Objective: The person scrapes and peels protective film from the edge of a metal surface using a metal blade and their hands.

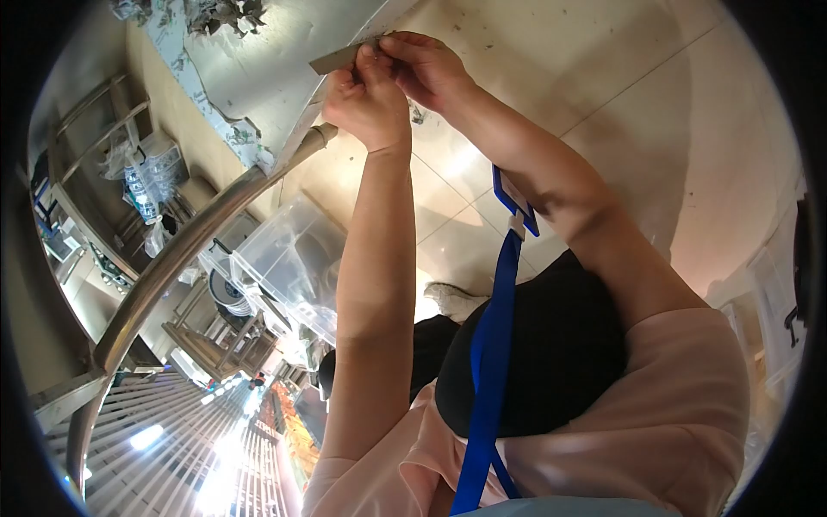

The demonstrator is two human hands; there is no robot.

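Observation:
A flat, thin grey-brown strip (336,60), like a blade or plate, sticks out to the left from between my two hands. My left hand (370,108) is closed, its thumb and fingers pinching the strip near its right part. Close against it, my right hand (426,69) has its fingers bent in a pinch at the strip's right end; what exactly lies between those fingertips is hidden. Just left of the hands is a shiny metal tabletop (258,73), with torn printed film (194,86) along its far side.
Crumpled dark scraps (226,15) lie on the metal top. A curved metal rail (185,228) runs below its corner. Clear plastic bins (289,250) stand on the left. A blue lanyard (495,345) with a badge hangs before my body. Tiled floor (594,60) spreads to the right.

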